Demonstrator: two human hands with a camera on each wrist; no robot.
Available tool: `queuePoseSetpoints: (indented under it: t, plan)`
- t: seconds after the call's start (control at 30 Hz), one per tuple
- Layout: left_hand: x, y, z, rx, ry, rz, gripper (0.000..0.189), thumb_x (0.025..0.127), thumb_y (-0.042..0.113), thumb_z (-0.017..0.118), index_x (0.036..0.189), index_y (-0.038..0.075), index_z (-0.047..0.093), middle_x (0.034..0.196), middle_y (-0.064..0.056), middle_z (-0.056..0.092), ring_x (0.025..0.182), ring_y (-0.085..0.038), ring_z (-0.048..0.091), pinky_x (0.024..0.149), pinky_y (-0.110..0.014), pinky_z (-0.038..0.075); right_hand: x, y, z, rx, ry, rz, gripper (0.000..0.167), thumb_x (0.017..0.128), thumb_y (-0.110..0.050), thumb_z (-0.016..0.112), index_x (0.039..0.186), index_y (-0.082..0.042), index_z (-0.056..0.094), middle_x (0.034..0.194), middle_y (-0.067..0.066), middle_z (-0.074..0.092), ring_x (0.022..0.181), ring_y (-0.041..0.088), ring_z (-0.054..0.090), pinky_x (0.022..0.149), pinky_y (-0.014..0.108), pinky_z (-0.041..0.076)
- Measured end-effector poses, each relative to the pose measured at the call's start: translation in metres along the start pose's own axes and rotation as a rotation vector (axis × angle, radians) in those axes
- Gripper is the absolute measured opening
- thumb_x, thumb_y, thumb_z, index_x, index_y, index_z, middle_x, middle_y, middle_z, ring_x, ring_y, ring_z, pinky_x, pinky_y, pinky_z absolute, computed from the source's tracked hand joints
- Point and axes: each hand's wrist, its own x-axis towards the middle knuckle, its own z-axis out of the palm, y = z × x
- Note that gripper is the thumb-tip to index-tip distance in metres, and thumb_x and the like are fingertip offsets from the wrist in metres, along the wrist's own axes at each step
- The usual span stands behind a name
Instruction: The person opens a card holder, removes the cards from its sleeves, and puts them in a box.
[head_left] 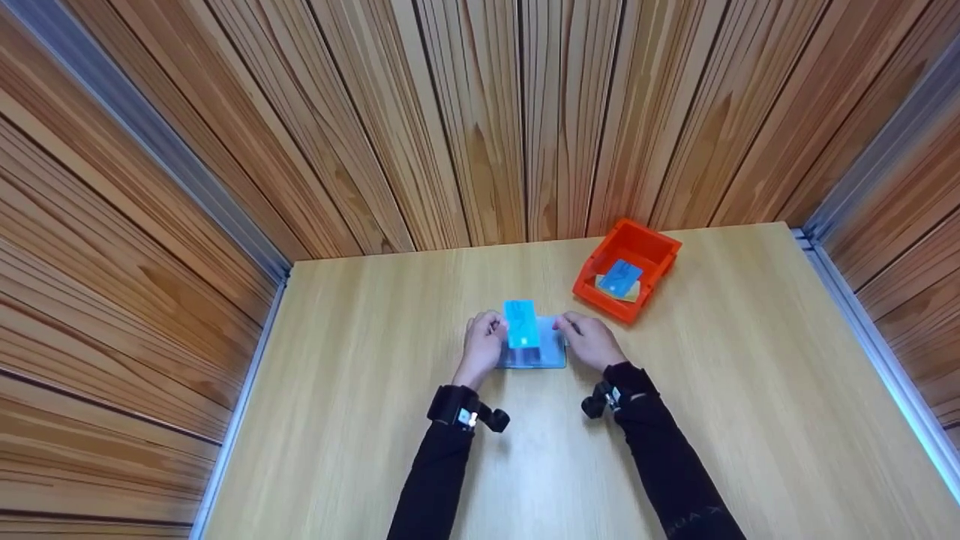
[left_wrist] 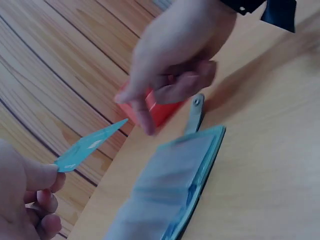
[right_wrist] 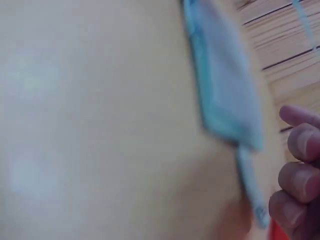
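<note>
A light blue card (head_left: pixel 521 324) is held up by its edge between the thumb and fingers of my left hand (head_left: pixel 484 346). Below it a blue card holder (head_left: pixel 553 351) lies opened flat on the table, its clear sleeves (left_wrist: pixel 170 162) showing in the left wrist view. From its far end sticks out a snap strap (left_wrist: pixel 195 114). My right hand (head_left: pixel 594 343) hovers near the holder's right side, apart from the card. In the left wrist view its index finger points down and the others are loosely curled, with nothing in them.
An orange bin (head_left: pixel 654 251) stands tilted at an angle behind my right hand. Inside it a blue card (head_left: pixel 621 277) lies over a tan piece (head_left: pixel 634 292). Wood-plank walls (head_left: pixel 480 135) close off the back and both sides of the table.
</note>
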Motion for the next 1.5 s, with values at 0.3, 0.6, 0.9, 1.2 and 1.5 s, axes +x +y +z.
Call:
queuePoseSetpoints:
  t: [0.3,0.6,0.9,1.2,1.5]
  plan:
    - [-0.003,0.01,0.016,-0.057,-0.035,0.053,0.011,0.099,0.006,0.059,0.09,0.003,0.064,0.092,0.0,0.052,0.093,-0.016,0.042,0.084,-0.031,0.035,0.001,-0.018,0.006,0.212,0.006,0.003,0.027,0.109,-0.026,0.052,0.097,-0.007,0.066,0.075,-0.001,0.05,0.072,0.018,0.051,0.067,0.028,0.039]
    - [-0.005,0.01,0.019,0.033,-0.066,0.078,0.014,0.102,0.014,0.06,0.091,0.006,0.063,0.09,0.0,0.052,0.094,-0.016,0.04,0.084,-0.032,0.033,-0.001,-0.013,0.008,0.238,0.05,-0.013,0.026,0.108,-0.021,0.055,0.088,-0.007,0.062,0.072,-0.003,0.046,0.072,0.017,0.048,0.067,0.026,0.036]
    - [-0.006,0.009,0.019,0.075,-0.055,0.095,0.018,0.103,0.021,0.061,0.091,0.008,0.064,0.089,0.003,0.052,0.089,-0.014,0.04,0.083,-0.03,0.033,-0.002,-0.013,0.0,0.269,0.053,0.04,0.026,0.109,-0.027,0.053,0.105,-0.006,0.068,0.08,0.0,0.051,0.08,0.021,0.051,0.073,0.03,0.041]
    - [-0.005,-0.008,0.009,0.182,-0.018,0.06,0.017,0.103,0.024,0.063,0.091,0.012,0.065,0.09,0.003,0.054,0.097,-0.018,0.046,0.09,-0.036,0.034,0.001,-0.006,-0.026,0.277,0.156,0.057,0.027,0.109,-0.028,0.053,0.111,-0.006,0.068,0.084,0.005,0.05,0.085,0.027,0.052,0.078,0.035,0.042]
    - [-0.009,-0.033,-0.002,0.466,0.006,0.118,0.011,0.099,0.022,0.068,0.102,0.012,0.07,0.098,-0.002,0.06,0.097,-0.021,0.049,0.088,-0.039,0.036,0.006,0.002,-0.059,0.215,0.302,0.123,0.033,0.109,-0.03,0.053,0.119,-0.003,0.07,0.087,0.006,0.056,0.083,0.024,0.052,0.071,0.028,0.042]
